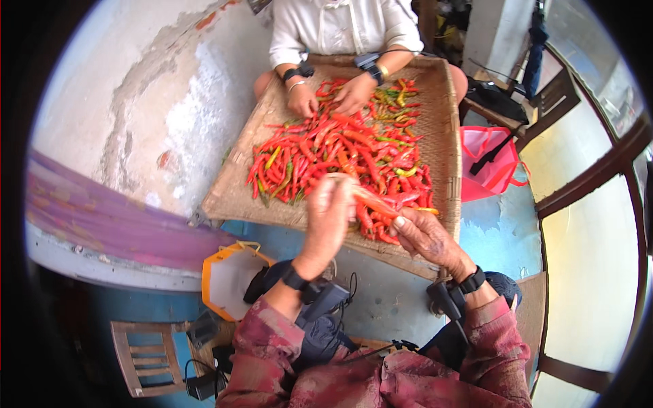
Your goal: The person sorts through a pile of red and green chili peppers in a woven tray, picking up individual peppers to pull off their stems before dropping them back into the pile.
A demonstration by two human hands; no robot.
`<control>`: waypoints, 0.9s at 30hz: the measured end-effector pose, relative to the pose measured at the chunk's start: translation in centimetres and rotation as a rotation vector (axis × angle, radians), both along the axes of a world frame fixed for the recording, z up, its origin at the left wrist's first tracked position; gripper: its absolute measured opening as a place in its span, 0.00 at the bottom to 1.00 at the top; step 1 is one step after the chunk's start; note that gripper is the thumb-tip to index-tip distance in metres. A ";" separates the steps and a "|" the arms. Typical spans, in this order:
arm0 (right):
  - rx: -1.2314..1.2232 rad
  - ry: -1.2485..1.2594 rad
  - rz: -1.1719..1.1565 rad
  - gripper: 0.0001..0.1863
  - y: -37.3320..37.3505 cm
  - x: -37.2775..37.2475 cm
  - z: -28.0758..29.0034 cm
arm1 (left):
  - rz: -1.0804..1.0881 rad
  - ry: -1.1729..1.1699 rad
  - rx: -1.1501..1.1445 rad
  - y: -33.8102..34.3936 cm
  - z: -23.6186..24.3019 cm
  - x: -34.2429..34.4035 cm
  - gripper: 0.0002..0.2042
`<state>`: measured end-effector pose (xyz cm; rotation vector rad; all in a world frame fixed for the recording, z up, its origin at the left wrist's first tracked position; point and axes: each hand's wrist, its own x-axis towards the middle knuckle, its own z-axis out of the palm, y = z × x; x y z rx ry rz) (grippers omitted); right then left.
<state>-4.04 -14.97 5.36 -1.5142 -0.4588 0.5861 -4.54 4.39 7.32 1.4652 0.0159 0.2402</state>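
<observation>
A long red chili pepper [375, 202] stretches between my two hands above the near side of a woven tray [235, 194]. My right hand [430, 239] has its thumb and fingers closed on the pepper's right end. My left hand [328, 216], slightly blurred, is closed with its fingertips at the left end of the same pepper. Beneath and beyond my hands lies a broad heap of red chili peppers [313, 149], with a few green and yellowish ones among them.
Across the tray, another person's hands [354, 95] reach into the heap. A pink bag [486, 163] is right of the tray, near a wooden chair [547, 102]. An orange-edged container [228, 279] stands at the lower left, beside another chair [146, 357]. A cracked wall [156, 122] runs along the left.
</observation>
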 end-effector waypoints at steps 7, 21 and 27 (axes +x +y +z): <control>0.001 -0.064 -0.321 0.18 -1.5 1.2 -1.4 | 0.330 0.037 -0.460 8.3 0.8 5.1 0.08; -0.104 -0.327 -0.372 0.16 -1.2 3.2 -1.5 | -0.292 -0.034 -0.415 2.5 4.9 6.5 0.12; -0.113 -0.239 -0.400 0.14 -1.4 3.1 -1.3 | -0.244 -0.119 -0.483 -0.5 7.9 5.9 0.10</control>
